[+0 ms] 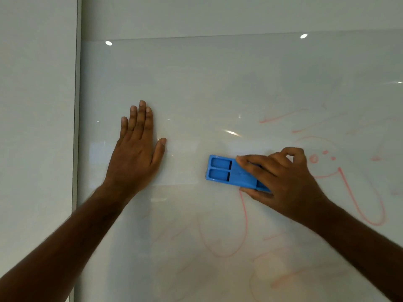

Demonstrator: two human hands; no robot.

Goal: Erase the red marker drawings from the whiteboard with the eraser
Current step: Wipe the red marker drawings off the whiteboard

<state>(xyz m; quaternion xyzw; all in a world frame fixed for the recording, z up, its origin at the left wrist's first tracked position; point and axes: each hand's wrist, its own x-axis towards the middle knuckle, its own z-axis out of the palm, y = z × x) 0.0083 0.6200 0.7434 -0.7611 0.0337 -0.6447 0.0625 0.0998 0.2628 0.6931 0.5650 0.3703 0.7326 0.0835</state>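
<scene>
A glossy whiteboard fills most of the head view. Red marker drawings cover its right and lower parts, some bold, some smeared and faint. My right hand grips a blue plastic eraser by its right end and holds it flat against the board; the eraser's left end with two recessed pockets sticks out. A red line starts just under the eraser. My left hand lies flat on the board to the left, fingers straight and pointing up.
The whiteboard's grey left frame edge runs vertically beside a plain wall panel. The board's top edge crosses high in the view. Ceiling lights reflect as bright spots on the glass.
</scene>
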